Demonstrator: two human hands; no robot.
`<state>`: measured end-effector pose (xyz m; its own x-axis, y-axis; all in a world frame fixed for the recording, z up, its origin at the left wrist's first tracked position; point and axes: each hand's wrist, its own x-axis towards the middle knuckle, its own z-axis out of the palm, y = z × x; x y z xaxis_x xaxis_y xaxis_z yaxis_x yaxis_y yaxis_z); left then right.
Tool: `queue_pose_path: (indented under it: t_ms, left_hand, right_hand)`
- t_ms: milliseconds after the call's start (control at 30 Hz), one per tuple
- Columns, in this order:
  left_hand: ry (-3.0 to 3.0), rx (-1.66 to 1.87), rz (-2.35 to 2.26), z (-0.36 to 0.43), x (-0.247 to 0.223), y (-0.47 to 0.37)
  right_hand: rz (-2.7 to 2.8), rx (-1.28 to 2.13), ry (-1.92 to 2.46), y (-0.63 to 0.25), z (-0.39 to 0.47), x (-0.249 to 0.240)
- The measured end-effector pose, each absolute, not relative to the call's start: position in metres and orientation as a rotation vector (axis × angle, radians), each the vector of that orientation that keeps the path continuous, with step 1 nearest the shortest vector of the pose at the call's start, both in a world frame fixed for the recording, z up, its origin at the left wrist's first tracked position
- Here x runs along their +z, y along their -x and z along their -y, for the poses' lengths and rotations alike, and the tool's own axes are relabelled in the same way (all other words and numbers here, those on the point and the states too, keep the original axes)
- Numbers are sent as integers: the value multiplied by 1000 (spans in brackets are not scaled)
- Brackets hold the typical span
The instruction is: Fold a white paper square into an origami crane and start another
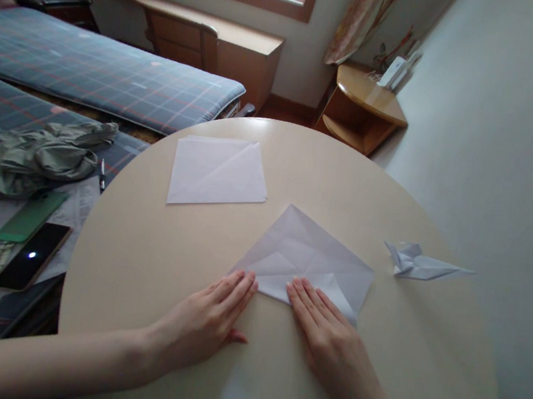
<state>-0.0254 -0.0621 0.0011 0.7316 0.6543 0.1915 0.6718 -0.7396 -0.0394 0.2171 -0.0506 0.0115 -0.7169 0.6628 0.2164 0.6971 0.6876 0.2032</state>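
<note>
A sheet of white paper [312,247] lies on the round table, its near edge folded over into a flap and its surface marked with creases. My left hand [224,304] rests on the paper's left corner, fingers stretched out flat and the thumb apart on the table. On the folded near edge, right of the middle, my right hand [322,323] presses with straight fingers; its thumb is hidden. To the right lies a folded paper crane [421,263], apart from both hands. A small stack of white paper [217,175] sits farther back on the left.
The cream round table [131,286] fills the middle. Left of it, a plaid bed [138,78] bears crumpled grey-green cloth [45,154], a pen [102,175], a green phone case [31,216] and a black phone [32,257]. A wall [519,165] stands close on the right.
</note>
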Motion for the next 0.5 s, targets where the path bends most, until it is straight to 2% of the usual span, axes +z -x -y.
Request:
queue_pose_path:
  t_ms: [233, 500]
  left_hand:
    - [2842, -204, 1017, 58, 6, 41]
    - [2647, -251, 1256, 86, 16, 31]
  right_hand:
    - [2760, -355, 1134, -219, 52, 7]
    - [2777, -375, 1105, -220, 51, 7]
